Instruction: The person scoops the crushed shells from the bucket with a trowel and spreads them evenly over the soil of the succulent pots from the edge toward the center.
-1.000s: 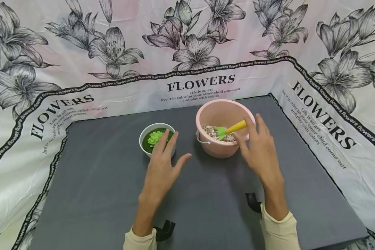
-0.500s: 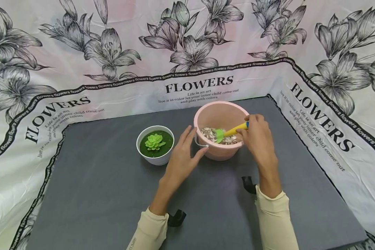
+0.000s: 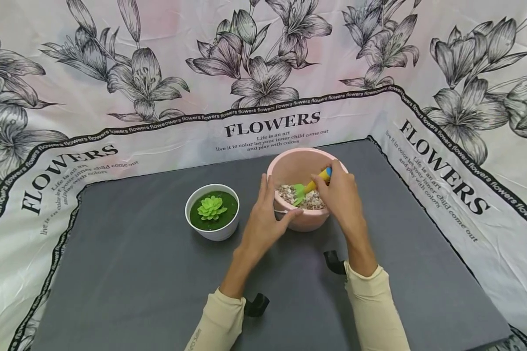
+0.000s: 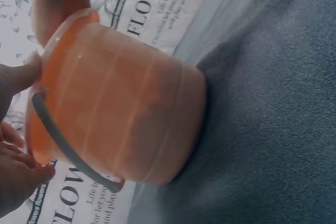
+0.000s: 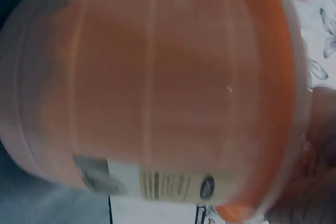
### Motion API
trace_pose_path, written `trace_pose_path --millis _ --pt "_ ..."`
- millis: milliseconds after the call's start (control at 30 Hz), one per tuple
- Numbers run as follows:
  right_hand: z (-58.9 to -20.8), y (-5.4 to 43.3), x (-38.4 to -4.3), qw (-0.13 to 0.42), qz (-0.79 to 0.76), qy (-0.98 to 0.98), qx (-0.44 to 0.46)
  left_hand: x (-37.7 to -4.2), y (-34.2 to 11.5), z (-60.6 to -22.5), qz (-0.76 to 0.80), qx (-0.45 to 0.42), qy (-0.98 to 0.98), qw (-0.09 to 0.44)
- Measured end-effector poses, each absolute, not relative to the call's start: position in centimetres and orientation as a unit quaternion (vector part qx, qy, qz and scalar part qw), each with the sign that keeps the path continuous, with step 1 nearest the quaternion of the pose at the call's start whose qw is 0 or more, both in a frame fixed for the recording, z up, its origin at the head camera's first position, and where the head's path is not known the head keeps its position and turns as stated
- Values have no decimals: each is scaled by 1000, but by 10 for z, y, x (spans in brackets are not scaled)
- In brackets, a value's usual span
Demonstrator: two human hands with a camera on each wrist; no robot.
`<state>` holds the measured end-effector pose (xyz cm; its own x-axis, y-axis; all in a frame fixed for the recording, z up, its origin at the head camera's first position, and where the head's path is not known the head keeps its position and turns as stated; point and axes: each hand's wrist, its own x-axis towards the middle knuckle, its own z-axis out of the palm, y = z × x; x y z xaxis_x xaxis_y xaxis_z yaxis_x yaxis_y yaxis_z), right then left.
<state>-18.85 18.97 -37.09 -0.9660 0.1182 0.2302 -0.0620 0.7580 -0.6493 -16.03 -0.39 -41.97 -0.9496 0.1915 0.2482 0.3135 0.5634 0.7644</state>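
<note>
Pale sleeves (image 3: 221, 317) with black wrist mounts (image 3: 256, 305) lie nearest. Beyond them, the left hand (image 3: 265, 222) is spread with fingers nearly straight, fingers and thumb touching the rim of a pink bucket (image 3: 305, 225); the right hand (image 3: 342, 197) pinches the yellow handle of a green-headed tool (image 3: 311, 186), tilted onto gravel (image 3: 314, 201) inside. The bucket stands upright on a grey table (image 3: 136, 273), right of a white pot (image 3: 217, 235) holding a green succulent (image 3: 212, 208). Behind hangs a flower-printed cloth (image 3: 167, 146).
</note>
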Motion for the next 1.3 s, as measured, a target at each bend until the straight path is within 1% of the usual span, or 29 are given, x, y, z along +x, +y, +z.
trace_pose_path --millis 267,567,767,900,1033,1200,1300 --pt "-370 186 -197 99 461 -878 -75 -154 -1 -426 -474 -131 -869 54" --pt "-362 190 -189 134 514 -838 -124 -153 -3 -428 -473 -116 -872 38" --pt "-358 202 -181 112 632 -754 -140 -152 -5 -430 -468 -111 -876 32" --pt "-358 212 -177 135 667 -716 -153 -152 -5 -432 -466 -114 -877 23" --pt "-355 221 -175 159 689 -689 -157 -155 -4 -433 -463 -118 -878 26" --pt "-347 228 -175 187 716 -657 -142 -160 -3 -431 -465 -119 -877 27" --pt "-342 230 -174 192 729 -642 -137 -162 -3 -429 -465 -119 -877 30"
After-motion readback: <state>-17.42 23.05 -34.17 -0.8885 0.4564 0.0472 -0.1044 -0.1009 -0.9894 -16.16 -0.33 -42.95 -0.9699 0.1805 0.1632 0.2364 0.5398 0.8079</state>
